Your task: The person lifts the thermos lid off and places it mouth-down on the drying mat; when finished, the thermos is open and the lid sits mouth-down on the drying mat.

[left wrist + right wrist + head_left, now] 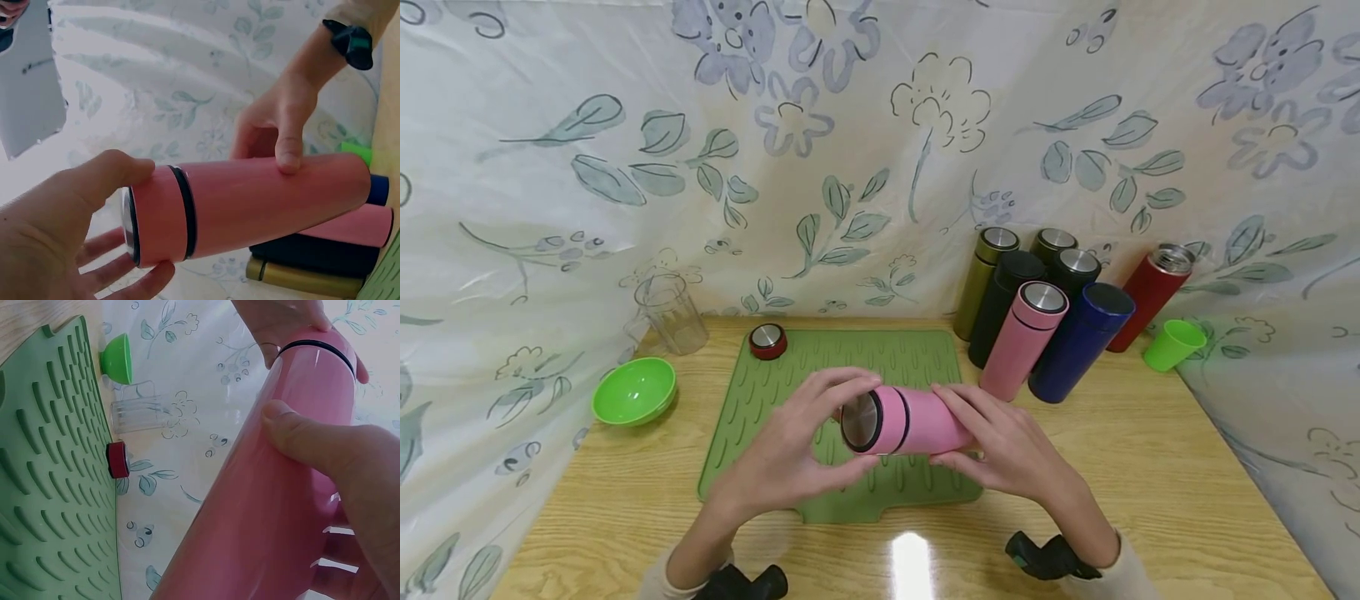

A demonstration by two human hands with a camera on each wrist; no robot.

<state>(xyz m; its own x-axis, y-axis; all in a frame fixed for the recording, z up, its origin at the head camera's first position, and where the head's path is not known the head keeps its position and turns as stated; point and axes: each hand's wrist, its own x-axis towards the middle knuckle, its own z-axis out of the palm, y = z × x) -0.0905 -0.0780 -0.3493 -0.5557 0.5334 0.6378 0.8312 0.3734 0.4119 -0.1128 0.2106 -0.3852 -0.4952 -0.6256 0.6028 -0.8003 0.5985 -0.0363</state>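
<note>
Both hands hold a pink thermos bottle (934,423) on its side above the green drying mat (850,354). Thumb and fingers of my left hand (790,442) grip the pink cap (159,215), whose silver top (861,422) faces left. My right hand (1007,437) grips the bottle's body from the right, with its thumb (300,434) along the side in the right wrist view. A black ring lies between cap and body, and no gap shows there. Part of the bottle's base end is hidden by the right hand in the head view.
A red cap (767,341) sits on the mat's back left corner. Several upright bottles, including another pink bottle (1025,342) and a blue bottle (1081,342), stand back right by a red bottle (1152,296) and green cup (1176,344). At left are a green bowl (635,392) and clear pitcher (672,315).
</note>
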